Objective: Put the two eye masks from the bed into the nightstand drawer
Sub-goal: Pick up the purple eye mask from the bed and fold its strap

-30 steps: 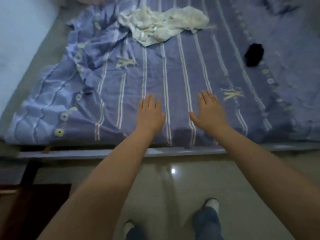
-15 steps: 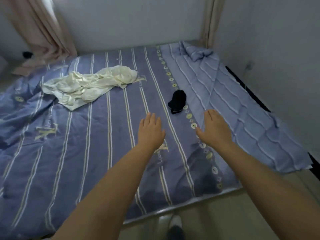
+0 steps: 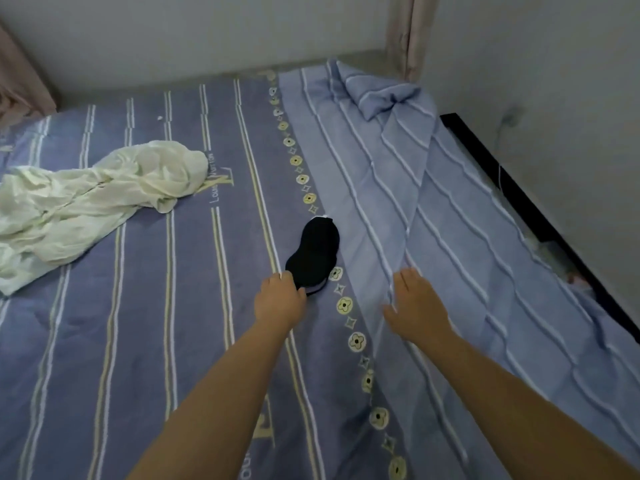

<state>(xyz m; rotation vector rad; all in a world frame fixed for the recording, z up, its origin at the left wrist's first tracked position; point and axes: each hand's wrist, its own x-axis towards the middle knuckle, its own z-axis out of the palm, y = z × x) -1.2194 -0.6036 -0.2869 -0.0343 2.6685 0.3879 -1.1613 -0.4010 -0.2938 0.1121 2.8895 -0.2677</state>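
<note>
Fingertips of the left hand [image 3: 280, 299] touch the mask [image 3: 314, 255] at frame centre, not yet closed; the right hand [image 3: 417, 306] lies open. Likely soft, light fabric: pinch the near lobe or strap.

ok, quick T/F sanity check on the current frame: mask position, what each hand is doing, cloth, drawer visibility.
1. A black eye mask lies on the bedspread. True.
2. The left hand has its fingertips at the near end of the mask. True; whether it has a grip yet cannot be told.
3. The right hand holds a second eye mask. False: it is open, palm down over the lighter blue striped cover, holding nothing.
4. The pale crumpled cloth covers the mask. False: it lies well to the left, apart from the mask.
5. The nightstand drawer is open in view. False: no nightstand shows in this frame.
</note>
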